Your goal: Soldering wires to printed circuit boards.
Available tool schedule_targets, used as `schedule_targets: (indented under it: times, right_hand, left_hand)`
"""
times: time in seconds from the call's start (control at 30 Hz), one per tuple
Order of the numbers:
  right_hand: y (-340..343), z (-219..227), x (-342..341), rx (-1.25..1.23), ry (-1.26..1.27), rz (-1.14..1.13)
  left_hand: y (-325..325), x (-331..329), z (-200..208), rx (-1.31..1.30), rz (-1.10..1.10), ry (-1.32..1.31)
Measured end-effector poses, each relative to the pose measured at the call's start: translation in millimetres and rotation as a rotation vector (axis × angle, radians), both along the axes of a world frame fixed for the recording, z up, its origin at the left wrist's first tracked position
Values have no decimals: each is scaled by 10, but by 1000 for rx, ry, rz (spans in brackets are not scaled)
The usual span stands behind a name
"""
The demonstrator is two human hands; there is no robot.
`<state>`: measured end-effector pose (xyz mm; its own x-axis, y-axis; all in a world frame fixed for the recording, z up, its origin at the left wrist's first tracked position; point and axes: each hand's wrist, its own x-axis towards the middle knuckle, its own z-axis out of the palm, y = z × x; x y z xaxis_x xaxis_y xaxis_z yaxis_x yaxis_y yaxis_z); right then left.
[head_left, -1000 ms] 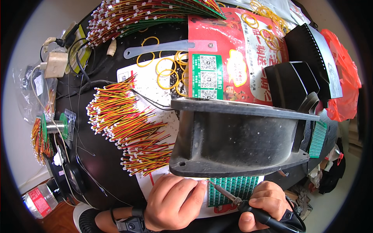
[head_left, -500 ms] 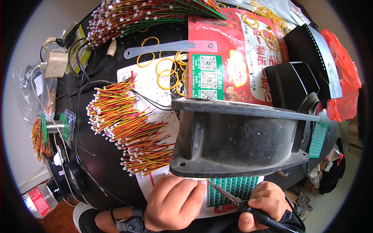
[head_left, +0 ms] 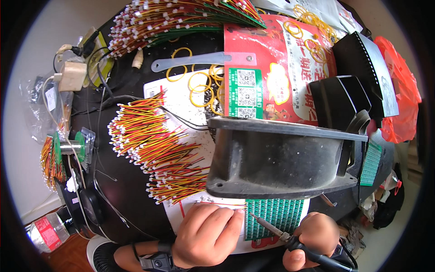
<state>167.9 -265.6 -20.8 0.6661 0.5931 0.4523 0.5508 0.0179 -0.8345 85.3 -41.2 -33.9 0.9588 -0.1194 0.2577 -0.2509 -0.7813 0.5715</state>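
My left hand [head_left: 209, 233] is closed in a pinch at the left edge of a green circuit board panel [head_left: 275, 216]. Thin red and yellow wires [head_left: 229, 206] run from its fingers to the panel's edge. A soldering iron [head_left: 270, 227] is gripped in my right hand [head_left: 312, 240], part of which looks blurred. The iron's tip hovers over the panel, a little right of the wire ends and apart from them. Beyond both hands stands a black fan housing [head_left: 281, 158]. To its left lies a big spread of red, yellow and black wires [head_left: 154, 152] with white connectors.
More finished-looking wire strips [head_left: 181, 22] lie at the back. Yellow rubber bands [head_left: 199, 90] and a pale plastic strap [head_left: 195, 60] lie nearby. A solder spool [head_left: 70, 147] is on the left. Black boxes [head_left: 342, 97] and a red bag [head_left: 401, 86] stand at right.
My right hand has drawn the soldering iron's tip slightly right, away from the wire ends. The left hand keeps its pinch. The whole view has shifted a little.
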Motion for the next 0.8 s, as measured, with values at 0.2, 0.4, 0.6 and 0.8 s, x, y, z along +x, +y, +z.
schedule_targets:
  times: [0.2,0.4,0.6,0.8]
  right_hand:
    - [16,-11,-15,52,-33,-53]
    - [4,1,-24,36,-64,-9]
    - [-66,-125,-214,3,-41,-124]
    - [-32,-22,-83,3,-46,-110]
  left_hand:
    - [-30,-17,245,52,123,-90]
    - [482,102,353,185,392,26]
    - [556,157,249,203,335,107]
    - [562,124,330,202,395,54]
